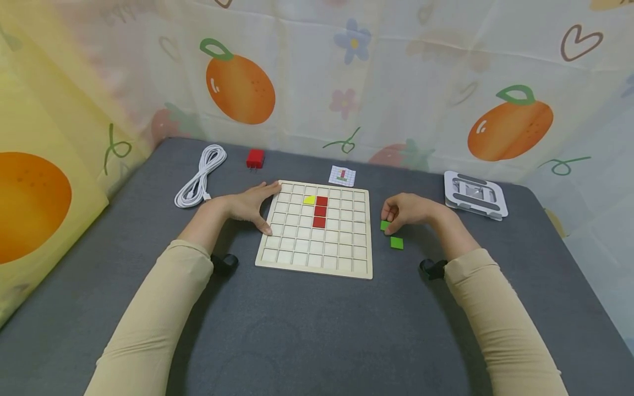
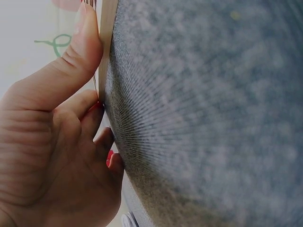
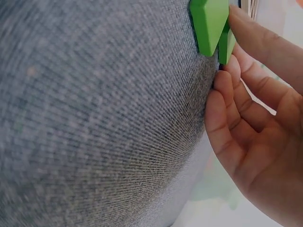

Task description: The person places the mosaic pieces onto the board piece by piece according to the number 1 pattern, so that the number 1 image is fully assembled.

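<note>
Here | left hand (image 1: 245, 203): fingers spread against board (image 1: 315, 248) | right hand (image 1: 413, 209): fingers pinch green tile (image 1: 383, 225) | beyond fingers: grid-printed card (image 1: 343, 176)

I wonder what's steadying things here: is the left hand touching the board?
Touching. The head view shows the left hand spread along the left edge of the board, its thumb resting on the rim.

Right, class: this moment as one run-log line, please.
left hand: touches grid board at left edge; right hand: pinches green square; second green square: on table; on board: three red squares, yellow piece
</note>
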Demonstrator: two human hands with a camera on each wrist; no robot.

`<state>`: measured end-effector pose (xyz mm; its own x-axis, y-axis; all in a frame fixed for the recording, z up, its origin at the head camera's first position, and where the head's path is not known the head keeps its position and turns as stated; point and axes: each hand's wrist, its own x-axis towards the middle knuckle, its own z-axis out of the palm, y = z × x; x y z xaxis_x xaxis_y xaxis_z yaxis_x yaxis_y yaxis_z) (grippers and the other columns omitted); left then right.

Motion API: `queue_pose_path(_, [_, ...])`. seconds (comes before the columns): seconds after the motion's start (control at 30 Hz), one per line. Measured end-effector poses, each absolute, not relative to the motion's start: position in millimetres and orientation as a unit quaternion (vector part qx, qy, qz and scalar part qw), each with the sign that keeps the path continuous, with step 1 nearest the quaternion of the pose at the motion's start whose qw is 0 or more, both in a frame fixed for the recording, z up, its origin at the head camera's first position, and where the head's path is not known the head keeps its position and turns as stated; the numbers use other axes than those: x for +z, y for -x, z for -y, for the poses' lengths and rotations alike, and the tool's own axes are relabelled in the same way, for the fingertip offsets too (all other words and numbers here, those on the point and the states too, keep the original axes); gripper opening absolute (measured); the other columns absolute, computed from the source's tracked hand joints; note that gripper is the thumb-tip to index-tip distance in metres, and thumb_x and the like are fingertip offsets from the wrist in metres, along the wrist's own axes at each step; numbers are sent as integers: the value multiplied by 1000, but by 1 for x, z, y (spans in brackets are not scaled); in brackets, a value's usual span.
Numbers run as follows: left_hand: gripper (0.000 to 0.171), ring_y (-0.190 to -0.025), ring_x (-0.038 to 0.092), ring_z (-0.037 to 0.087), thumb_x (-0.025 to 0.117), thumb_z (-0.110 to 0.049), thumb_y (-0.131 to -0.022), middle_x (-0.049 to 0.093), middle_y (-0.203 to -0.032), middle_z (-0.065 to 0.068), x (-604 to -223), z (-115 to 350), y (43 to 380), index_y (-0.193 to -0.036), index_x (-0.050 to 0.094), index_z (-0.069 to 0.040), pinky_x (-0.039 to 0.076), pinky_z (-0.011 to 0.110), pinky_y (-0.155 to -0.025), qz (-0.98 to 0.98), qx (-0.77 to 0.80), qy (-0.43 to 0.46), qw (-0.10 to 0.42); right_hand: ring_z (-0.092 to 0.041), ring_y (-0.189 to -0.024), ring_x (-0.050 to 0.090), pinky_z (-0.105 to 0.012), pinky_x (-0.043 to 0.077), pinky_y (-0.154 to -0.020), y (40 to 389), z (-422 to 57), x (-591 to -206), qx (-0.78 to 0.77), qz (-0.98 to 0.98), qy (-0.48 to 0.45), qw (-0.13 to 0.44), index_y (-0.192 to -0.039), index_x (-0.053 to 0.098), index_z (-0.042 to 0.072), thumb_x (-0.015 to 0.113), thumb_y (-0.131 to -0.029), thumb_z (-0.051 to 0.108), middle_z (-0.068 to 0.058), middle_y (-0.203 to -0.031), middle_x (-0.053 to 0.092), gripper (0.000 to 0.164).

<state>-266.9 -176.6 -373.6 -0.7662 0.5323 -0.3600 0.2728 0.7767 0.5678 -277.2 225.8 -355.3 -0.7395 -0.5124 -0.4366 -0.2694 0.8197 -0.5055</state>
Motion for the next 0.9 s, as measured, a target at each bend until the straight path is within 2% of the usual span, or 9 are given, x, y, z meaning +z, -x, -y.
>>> queue_pose_path(0.53, [120,-156,-10,39,87,-29,-73,-3,-170,10,-373,178,266,-160,7,-8,2,64,-123,-906,251,-219,262,-17,-77,51,-29,42,-70,275,-219,-353,-191,-917,212,280,-97,60,4,80,-79,14,-4,-86,60,29])
queue_pose_path(0.8, [121,-156,-10,39,87,-31,-72,-3,-170,9,-373,178,266,-160,7,-7,2,64,-123,-906,250,-221,262,-18,-76,51,-29,41,-69,275,-220,-353,-181,-928,216,244,-96,59,6,80,-82,17,-5,-85,59,27])
queue_pose_path(0.9, [121,-155,-10,40,87,-32,-72,-4,-170,10,-374,178,267,-160,7,-7,2,64,-123,-905,249,-223,262,-17,-77,54,-29,43,-70,274,-220,-354,-192,-929,215,230,-96,60,6,77,-84,14,-6,-86,62,23])
